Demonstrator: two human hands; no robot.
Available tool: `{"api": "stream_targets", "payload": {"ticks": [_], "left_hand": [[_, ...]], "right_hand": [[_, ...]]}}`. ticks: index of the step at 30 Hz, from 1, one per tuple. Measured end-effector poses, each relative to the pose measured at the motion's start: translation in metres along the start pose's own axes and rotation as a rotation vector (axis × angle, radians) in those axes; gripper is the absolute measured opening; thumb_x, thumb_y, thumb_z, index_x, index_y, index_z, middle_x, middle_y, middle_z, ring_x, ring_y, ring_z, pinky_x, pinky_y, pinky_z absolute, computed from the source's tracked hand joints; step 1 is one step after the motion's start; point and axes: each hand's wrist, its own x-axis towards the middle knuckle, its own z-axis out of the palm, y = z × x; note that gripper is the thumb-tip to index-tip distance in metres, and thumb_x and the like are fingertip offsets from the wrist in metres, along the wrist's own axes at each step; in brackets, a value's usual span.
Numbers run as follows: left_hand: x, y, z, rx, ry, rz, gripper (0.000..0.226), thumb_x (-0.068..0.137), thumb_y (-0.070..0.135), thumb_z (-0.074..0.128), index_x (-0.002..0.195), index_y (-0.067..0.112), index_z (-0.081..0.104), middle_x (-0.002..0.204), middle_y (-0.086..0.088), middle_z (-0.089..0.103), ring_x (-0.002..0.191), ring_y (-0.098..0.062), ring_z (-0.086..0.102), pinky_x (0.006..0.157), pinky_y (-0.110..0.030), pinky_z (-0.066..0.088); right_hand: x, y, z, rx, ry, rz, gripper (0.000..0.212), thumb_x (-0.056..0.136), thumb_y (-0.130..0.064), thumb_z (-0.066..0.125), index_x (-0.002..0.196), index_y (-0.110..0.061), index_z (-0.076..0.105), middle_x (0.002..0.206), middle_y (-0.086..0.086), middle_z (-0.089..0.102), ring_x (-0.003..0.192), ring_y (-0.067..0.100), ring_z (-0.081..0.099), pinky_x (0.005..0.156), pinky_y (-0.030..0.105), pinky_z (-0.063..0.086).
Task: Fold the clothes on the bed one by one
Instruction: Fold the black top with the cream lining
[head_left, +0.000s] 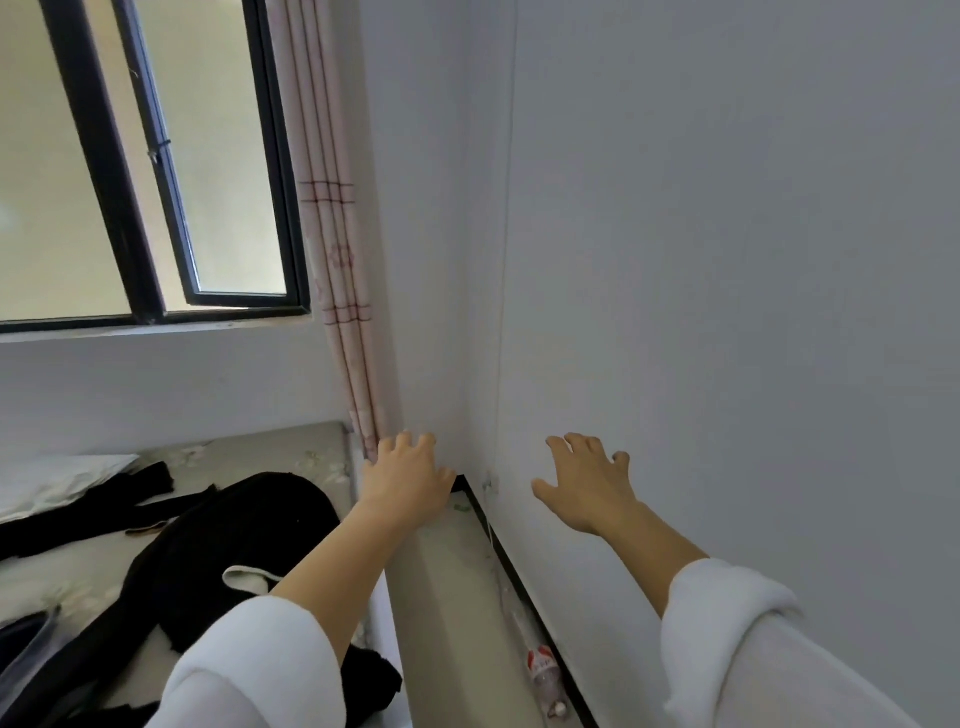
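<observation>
Two white sleeves, the left (249, 670) and the right (727, 623), reach forward from the bottom of the head view, pushed up to bare both forearms. Between them, a plastic bottle (543, 675) lies on the strip of floor (452, 571) that runs between the bed (260, 452) and a dark skirting board (519, 582).

The clothes (223, 530), a heap of black fabric, sit unfolded on the bed's pale flowered sheet at lower left, under and beside the left forearm. A white trim (249, 577) shows in the heap. A long black strip (104, 514) trails away to the left, and something white (57, 478) lies flat beyond it.

Neither hand touches the clothes. The left hand (408, 475) is held up over the bed's far corner, fingers spread and a little bent, gripping nothing. The right hand (587, 486) is raised in front of the wall (727, 260), fingers fanned wide and empty; whether it touches the wall cannot be told.

Behind the left hand, a pale curtain (337, 270) with red lines hangs gathered in the room's corner. Beyond it is a black-framed window (156, 171), one pane swung open.
</observation>
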Motion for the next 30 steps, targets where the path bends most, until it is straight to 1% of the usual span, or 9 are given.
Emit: {"api": "stream_targets", "payload": {"ticks": [3,6,9,13,19,21,24,27,30], "left_hand": [[0.046,-0.005,0.021,-0.024,0.018,-0.026,0.049,0.094,0.036,0.039,0.139,0.018,0.037,0.144,-0.005,0.036,0.132,-0.030,0.031,0.102,-0.046,0.034],[0.089,-0.013,0.045,-0.037,0.028,-0.064,0.041,0.093,0.036,0.040,0.130,0.019,0.043,0.135,-0.004,0.043,0.124,-0.028,0.037,0.098,-0.046,0.039],[0.134,-0.017,0.074,-0.049,0.033,-0.137,0.038,0.093,0.037,0.041,0.124,0.017,0.045,0.131,-0.005,0.045,0.122,-0.028,0.038,0.096,-0.046,0.040],[0.182,-0.015,0.114,-0.086,-0.020,-0.286,0.049,0.095,0.036,0.039,0.141,0.017,0.035,0.143,-0.007,0.038,0.130,-0.031,0.033,0.099,-0.046,0.035],[0.216,-0.015,0.173,-0.150,-0.136,-0.488,0.049,0.096,0.037,0.041,0.140,0.017,0.033,0.144,-0.007,0.036,0.131,-0.030,0.031,0.101,-0.047,0.035],[0.219,-0.022,0.186,-0.130,-0.162,-0.521,0.049,0.096,0.038,0.041,0.140,0.017,0.032,0.145,-0.006,0.034,0.132,-0.029,0.029,0.104,-0.049,0.033],[0.222,-0.047,0.196,-0.078,-0.149,-0.570,0.046,0.095,0.037,0.040,0.136,0.016,0.035,0.139,-0.007,0.038,0.130,-0.030,0.031,0.104,-0.049,0.033],[0.220,-0.082,0.200,-0.111,-0.119,-0.701,0.051,0.095,0.037,0.040,0.140,0.017,0.033,0.142,-0.006,0.036,0.132,-0.030,0.031,0.105,-0.049,0.033],[0.219,-0.121,0.205,-0.148,-0.083,-0.816,0.052,0.094,0.036,0.042,0.141,0.018,0.032,0.140,-0.005,0.039,0.131,-0.029,0.033,0.103,-0.049,0.035]], "right_hand": [[0.053,0.005,0.018,0.014,-0.015,-0.033,0.059,0.098,-0.047,0.034,0.149,-0.020,0.021,0.154,0.005,0.024,0.139,0.024,0.022,0.109,0.048,0.018],[0.108,0.010,0.040,0.018,-0.037,-0.093,0.059,0.097,-0.046,0.036,0.148,-0.019,0.023,0.153,0.006,0.026,0.139,0.024,0.023,0.108,0.048,0.019],[0.169,0.018,0.066,0.016,-0.055,-0.158,0.055,0.097,-0.045,0.037,0.145,-0.018,0.028,0.150,0.006,0.030,0.136,0.024,0.026,0.106,0.047,0.021],[0.234,0.029,0.106,0.068,-0.121,-0.231,0.052,0.096,-0.044,0.037,0.142,-0.020,0.032,0.146,0.004,0.035,0.133,0.023,0.030,0.105,0.048,0.023],[0.296,0.035,0.155,0.045,-0.247,-0.353,0.058,0.095,-0.046,0.039,0.145,-0.019,0.028,0.149,0.004,0.032,0.135,0.025,0.028,0.106,0.050,0.026],[0.309,0.028,0.170,0.059,-0.301,-0.383,0.058,0.095,-0.045,0.041,0.145,-0.019,0.028,0.150,0.005,0.030,0.137,0.026,0.026,0.107,0.050,0.025],[0.331,0.003,0.190,0.056,-0.348,-0.454,0.061,0.095,-0.046,0.041,0.147,-0.020,0.025,0.152,0.004,0.028,0.138,0.025,0.025,0.108,0.050,0.024],[0.350,-0.033,0.207,0.080,-0.390,-0.546,0.062,0.095,-0.047,0.042,0.148,-0.021,0.024,0.152,0.003,0.028,0.138,0.025,0.025,0.108,0.050,0.023],[0.369,-0.075,0.222,0.113,-0.435,-0.638,0.062,0.096,-0.047,0.042,0.149,-0.021,0.022,0.152,0.003,0.027,0.139,0.024,0.024,0.109,0.051,0.022]]}}
